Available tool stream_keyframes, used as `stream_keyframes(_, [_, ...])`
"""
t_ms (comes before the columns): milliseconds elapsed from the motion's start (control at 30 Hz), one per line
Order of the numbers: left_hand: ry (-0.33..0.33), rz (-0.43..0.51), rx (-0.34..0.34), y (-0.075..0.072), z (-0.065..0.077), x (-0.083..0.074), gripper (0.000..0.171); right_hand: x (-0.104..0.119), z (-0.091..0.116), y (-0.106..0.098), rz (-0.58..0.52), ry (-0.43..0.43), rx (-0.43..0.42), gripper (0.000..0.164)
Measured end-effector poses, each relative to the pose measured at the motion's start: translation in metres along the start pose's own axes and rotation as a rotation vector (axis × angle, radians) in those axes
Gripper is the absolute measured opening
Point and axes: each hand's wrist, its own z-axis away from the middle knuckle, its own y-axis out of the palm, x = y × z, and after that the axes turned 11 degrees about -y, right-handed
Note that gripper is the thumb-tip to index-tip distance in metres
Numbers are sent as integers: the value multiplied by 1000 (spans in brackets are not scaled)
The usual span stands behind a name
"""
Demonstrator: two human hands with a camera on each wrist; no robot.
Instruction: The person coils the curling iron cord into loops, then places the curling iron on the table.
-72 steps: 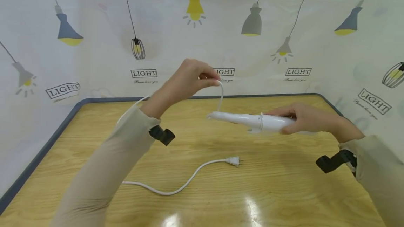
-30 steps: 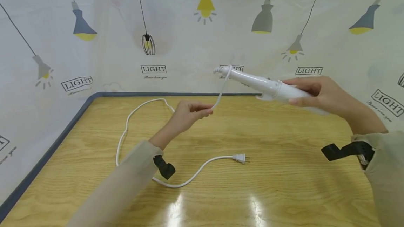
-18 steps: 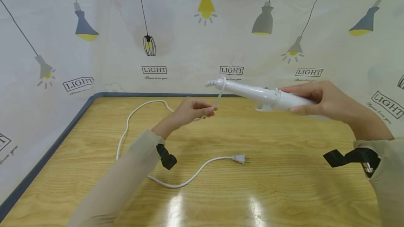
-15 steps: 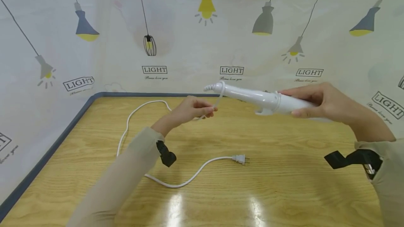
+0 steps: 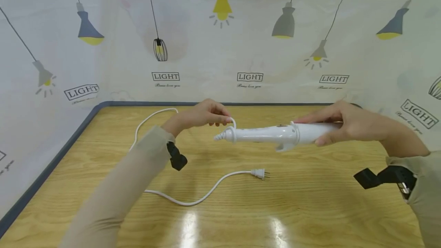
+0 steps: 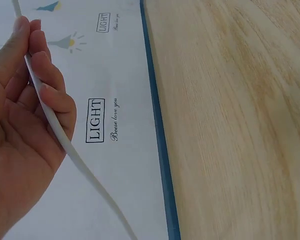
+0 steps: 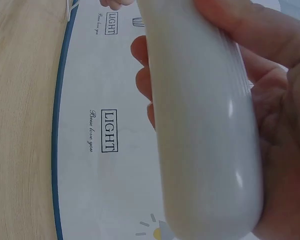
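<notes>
A white wand-shaped electric appliance [image 5: 265, 134] is held level above the table in the head view; its exact kind I cannot tell. My right hand [image 5: 355, 125] grips its thicker ribbed end, which has a rounded tip in the right wrist view [image 7: 205, 150]. At the other end is a coiled strain relief [image 5: 219, 136], and the white cord [image 5: 234, 122] passes round the narrow body close to it. My left hand [image 5: 206, 116] pinches this cord between thumb and fingers just above that end. In the left wrist view the cord [image 6: 55, 122] runs across the curled fingers and palm.
The rest of the cord [image 5: 200, 201] lies in a curve on the wooden table [image 5: 310, 202], ending in a two-pin plug [image 5: 258, 173]. A dark blue edging [image 5: 62, 152] borders the table. Behind it stands a white backdrop [image 5: 193, 49] printed with lamps.
My left hand pulls the cord from below the appliance up to above it, passing it round the narrow end. My right hand lowers the appliance and brings it from tilted to level.
</notes>
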Motion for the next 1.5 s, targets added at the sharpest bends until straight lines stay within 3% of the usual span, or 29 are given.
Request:
stream_keyframes(433, [35, -144, -99, -12, 12, -31, 12, -12, -14, 2, 61, 4, 153, 53])
stream_keyframes(567, [23, -208, -160, -11, 18, -41, 13, -19, -18, 4, 51, 2, 174, 53])
stream_keyframes(733, [13, -268, -260, -3, 25, -54, 13, -26, -21, 7, 42, 50, 152, 51])
stream_keyframes(933, [5, -271, -427, 13, 29, -64, 13, -29, -24, 12, 60, 164, 39, 52])
stream_keyframes(1100, [34, -208, -586, 25, 30, -62, 12, -25, -27, 13, 170, 204, -69, 52])
stream_keyframes(1233, [42, -72, -674, 34, 30, -56, 14, -23, -28, 13, 221, 211, -130, 49])
stream_keyframes(1367, [106, 80, -702, 43, 28, -51, 18, -20, -29, 13, 244, 268, -183, 48])
stream_keyframes(1500, [192, 182, -677, 52, 25, -44, 25, -18, -28, 11, 269, 283, -231, 48])
